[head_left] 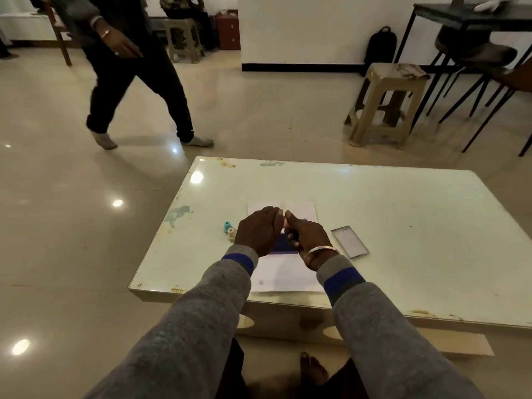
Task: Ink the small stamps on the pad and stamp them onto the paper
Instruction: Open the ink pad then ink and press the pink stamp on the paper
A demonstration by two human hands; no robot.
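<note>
My left hand point(259, 230) and my right hand point(306, 236) meet over the white paper point(283, 273) on the low table point(403, 226). Between their fingertips sits a small pink stamp point(284, 223), and both hands pinch it. The blue ink pad point(283, 243) lies on the paper right under my hands, mostly hidden by them. A teal stamp point(227, 226) and a cream stamp point(231, 233) stand upright on the table just left of my left hand. A faint blue stamp mark point(261, 282) shows near the paper's front left corner.
The ink pad's grey lid point(349, 241) lies open side up to the right of my right hand. A person point(132, 67) walks across the floor beyond the table's left end. A plastic stool point(385, 105) and black table legs stand at the far right.
</note>
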